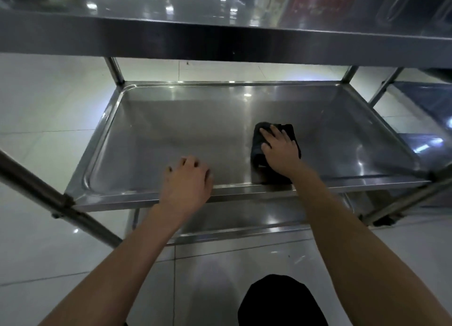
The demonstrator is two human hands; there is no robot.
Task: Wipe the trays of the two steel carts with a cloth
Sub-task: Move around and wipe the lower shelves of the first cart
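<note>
The left hand rests over the near rim of the shallow rectangular stainless-steel middle tray, fingers curled loosely on the metal and holding nothing, seemingly steadying the steel cart. Just right of it, inside the tray near the front edge, the right hand presses flat on the folded black cloth, fingers straight and spread rather than gripping. The cloth looks soft, light and limp, so it should slide best under a flat palm; the polished tray looks stiff and slippery. Beyond the right hand stands a second steel cart.
</note>
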